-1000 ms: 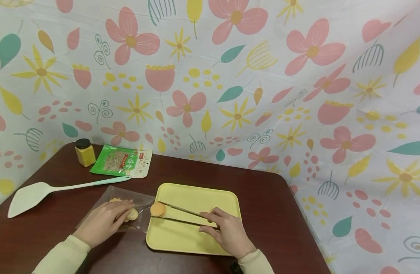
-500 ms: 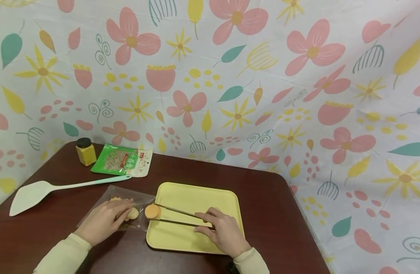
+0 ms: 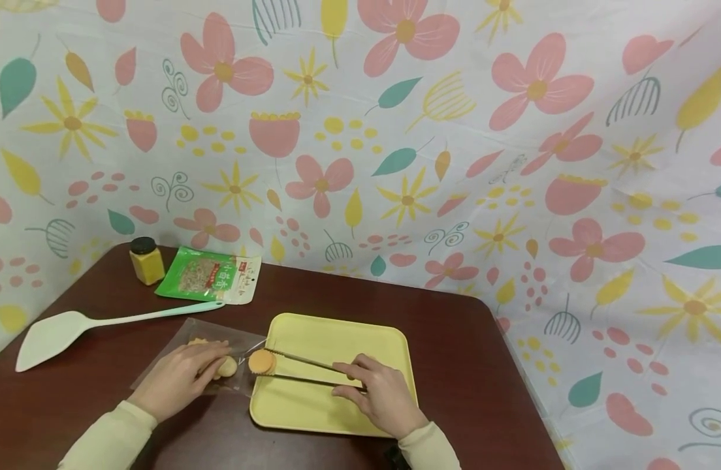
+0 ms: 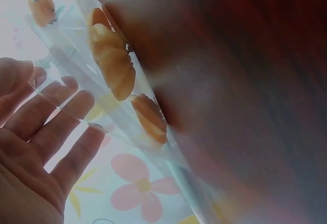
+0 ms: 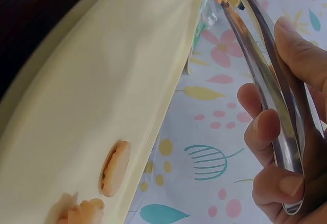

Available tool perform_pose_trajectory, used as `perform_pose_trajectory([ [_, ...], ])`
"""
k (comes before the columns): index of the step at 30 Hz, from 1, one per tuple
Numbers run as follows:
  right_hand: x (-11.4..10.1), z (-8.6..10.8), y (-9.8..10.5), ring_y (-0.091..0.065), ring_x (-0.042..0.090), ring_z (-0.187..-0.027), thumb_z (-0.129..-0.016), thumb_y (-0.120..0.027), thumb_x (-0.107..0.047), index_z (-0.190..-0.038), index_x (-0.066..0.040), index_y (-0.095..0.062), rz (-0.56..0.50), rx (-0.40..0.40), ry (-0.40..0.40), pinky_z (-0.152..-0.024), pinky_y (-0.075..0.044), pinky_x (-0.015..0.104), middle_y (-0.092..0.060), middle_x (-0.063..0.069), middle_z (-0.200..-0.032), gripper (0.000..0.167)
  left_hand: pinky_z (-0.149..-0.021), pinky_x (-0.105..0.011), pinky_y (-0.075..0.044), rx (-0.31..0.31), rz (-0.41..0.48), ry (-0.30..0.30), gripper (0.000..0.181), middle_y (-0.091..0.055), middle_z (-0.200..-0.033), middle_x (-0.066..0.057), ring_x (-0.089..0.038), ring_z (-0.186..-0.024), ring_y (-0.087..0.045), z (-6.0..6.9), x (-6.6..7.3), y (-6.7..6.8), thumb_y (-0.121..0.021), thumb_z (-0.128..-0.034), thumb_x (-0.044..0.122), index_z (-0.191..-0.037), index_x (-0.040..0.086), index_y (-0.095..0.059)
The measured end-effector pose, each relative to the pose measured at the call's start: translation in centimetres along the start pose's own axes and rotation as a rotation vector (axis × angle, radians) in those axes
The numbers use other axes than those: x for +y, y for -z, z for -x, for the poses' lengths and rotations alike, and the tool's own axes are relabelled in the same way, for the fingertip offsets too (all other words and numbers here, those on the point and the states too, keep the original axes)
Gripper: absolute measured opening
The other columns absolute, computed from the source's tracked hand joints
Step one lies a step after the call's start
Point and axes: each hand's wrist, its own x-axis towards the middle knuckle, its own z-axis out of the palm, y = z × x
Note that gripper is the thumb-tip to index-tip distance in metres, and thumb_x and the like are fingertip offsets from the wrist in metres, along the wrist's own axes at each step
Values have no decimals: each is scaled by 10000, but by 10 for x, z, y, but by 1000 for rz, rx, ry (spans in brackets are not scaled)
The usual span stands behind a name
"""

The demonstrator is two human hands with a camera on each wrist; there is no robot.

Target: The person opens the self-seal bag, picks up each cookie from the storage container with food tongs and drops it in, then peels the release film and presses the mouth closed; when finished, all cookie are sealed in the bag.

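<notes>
Since second ago, right hand, grasping tongs, brings orange biscuit leftward, over left edge of tray, near bag. Left hand stays on bag, fingers loosely extended. Two other biscuits lie on tray.

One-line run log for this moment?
right hand: grips tongs | tongs: hold cookie near bag | left hand: touches bag | bag: cookies inside | tray: loose cookies

Flower-print cloth fills the upper frame; at left, a black-lidded yellow jar stands beside a green packet, a pale spatula below them on the table.
</notes>
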Motion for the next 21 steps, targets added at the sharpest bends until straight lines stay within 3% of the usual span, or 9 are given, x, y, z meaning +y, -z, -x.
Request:
perform_pose_trajectory([
  [9,-4,-9,-4,-445,-63,-583,-854,-723,-404,-1172,-246,-714,-8,-38,10,-486,-369,73,-583,-104,-843,354,-779,-449,-570,48,-22,-38,298,-712,-1088,-88,-247,-940,-684,1,-5,2,-792,-798,95,-1089,63,-736],
  [14,-4,-19,-3,-447,-50,-585,-842,-741,-392,-1159,-242,-720,2,-48,9,-480,-370,89,-591,-92,-838,352,-823,-479,-549,77,-38,-56,309,-710,-1093,-96,-264,-952,-677,-2,-5,2,-792,-789,94,-1088,52,-733],
  [21,-3,-18,-6,-456,-53,-591,-848,-738,-393,-1166,-245,-715,-13,-76,6,-477,-370,88,-599,-88,-849,351,-882,-503,-526,61,-29,-52,311,-701,-1117,-99,-260,-978,-672,0,-2,-2,-788,-800,103,-1102,59,-727],
])
